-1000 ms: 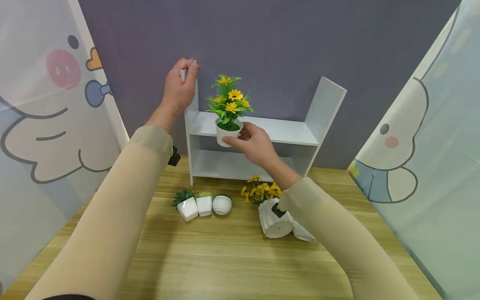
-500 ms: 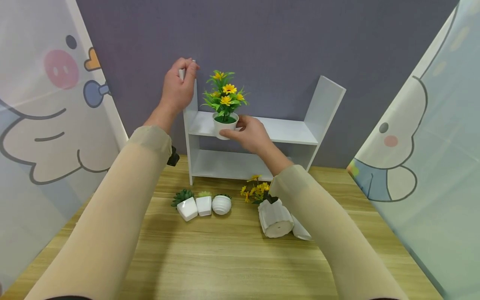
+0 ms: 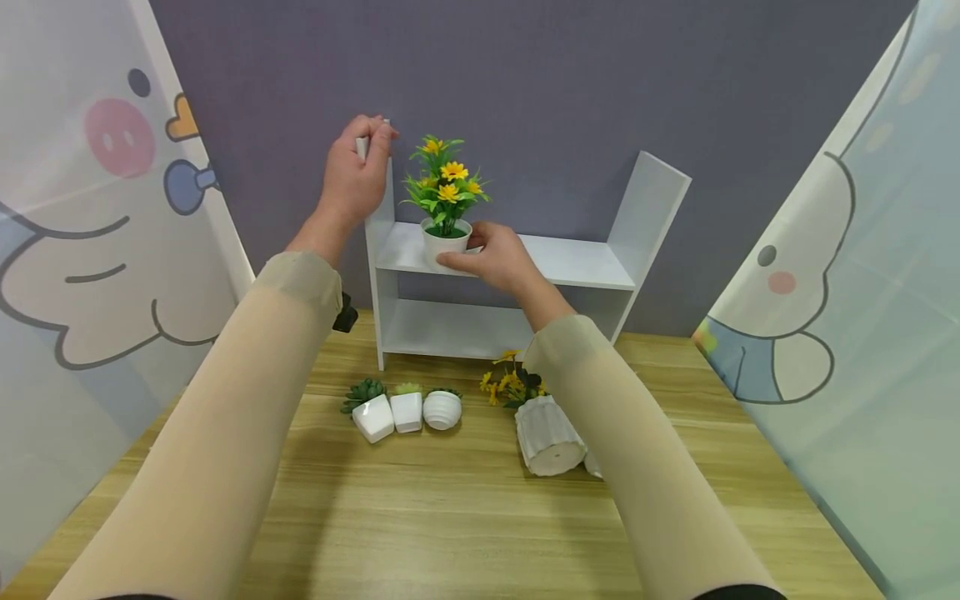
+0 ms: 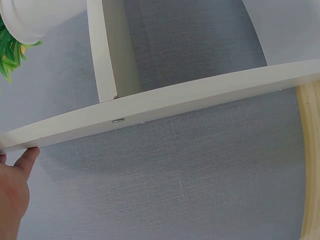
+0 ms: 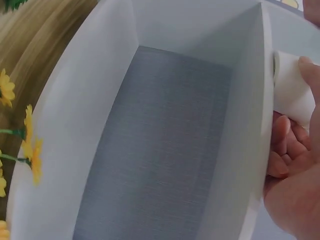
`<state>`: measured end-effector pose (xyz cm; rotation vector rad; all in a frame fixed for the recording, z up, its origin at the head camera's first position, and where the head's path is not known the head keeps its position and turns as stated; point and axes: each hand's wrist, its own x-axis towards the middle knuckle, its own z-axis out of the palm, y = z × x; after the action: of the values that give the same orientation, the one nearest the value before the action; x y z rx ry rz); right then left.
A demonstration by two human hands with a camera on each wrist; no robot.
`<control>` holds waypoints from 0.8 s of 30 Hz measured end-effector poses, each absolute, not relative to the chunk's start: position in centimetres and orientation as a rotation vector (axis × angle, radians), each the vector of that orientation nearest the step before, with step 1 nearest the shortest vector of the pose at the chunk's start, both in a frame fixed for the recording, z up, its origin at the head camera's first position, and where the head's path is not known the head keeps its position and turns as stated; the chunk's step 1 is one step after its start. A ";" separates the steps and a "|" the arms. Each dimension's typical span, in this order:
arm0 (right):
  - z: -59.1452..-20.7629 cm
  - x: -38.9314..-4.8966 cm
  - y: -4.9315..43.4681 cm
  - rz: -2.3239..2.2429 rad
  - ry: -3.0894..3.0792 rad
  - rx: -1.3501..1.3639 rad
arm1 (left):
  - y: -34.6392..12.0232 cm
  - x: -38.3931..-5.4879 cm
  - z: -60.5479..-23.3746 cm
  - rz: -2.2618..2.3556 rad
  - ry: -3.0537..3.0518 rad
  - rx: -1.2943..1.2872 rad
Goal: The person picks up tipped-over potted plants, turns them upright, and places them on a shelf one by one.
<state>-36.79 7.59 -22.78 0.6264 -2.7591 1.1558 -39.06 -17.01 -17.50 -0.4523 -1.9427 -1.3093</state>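
My right hand pinches the white pot of an artificial plant with yellow flowers between thumb and fingers. The pot is upright at the left part of the white shelf's upper board. In the right wrist view, the pot stands right at that board, with the fingers curled beside its base. My left hand grips the top end of the shelf's left side panel. The left wrist view shows its fingers against the panel's edge, with part of the white pot beyond.
On the wooden table, three small white-potted succulents lie in front of the shelf. A ridged white pot with yellow flowers lies on its side further right. Another white object is partly hidden by my right sleeve.
My right hand has moved the potted flowers back and slightly left, from in front of the shelf to its upper board. The left hand keeps its grip on the side panel.
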 end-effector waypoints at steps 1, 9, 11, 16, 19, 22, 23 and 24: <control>-22.9 -36.9 7.5 1.166 -2.755 0.625 | -17.0 -39.0 -17.5 -1.305 -1.950 -0.448; -23.7 -37.1 6.9 1.271 -2.724 0.556 | -17.1 -39.1 -17.6 -1.294 -1.971 -0.440; -23.9 -37.1 6.7 1.301 -2.713 0.540 | -17.2 -39.1 -17.6 -1.302 -1.962 -0.440; -24.3 -37.2 6.0 1.308 -2.713 0.513 | -17.6 -39.1 -17.6 -1.308 -1.948 -0.429; -24.4 -37.3 5.5 1.263 -2.722 0.481 | -17.8 -39.0 -17.7 -1.305 -1.952 -0.425; -24.4 -37.2 5.1 1.221 -2.731 0.442 | -17.9 -38.9 -17.7 -1.308 -1.959 -0.420; -24.4 -37.1 5.0 1.211 -2.733 0.432 | -17.9 -38.9 -17.8 -1.310 -1.961 -0.420; -24.4 -37.1 4.9 1.202 -2.734 0.424 | -17.9 -38.8 -17.8 -1.311 -1.959 -0.419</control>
<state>-37.12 4.91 -24.35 0.4237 -2.7345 1.2016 -38.85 -17.94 -17.76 -0.4194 -1.9594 -1.3109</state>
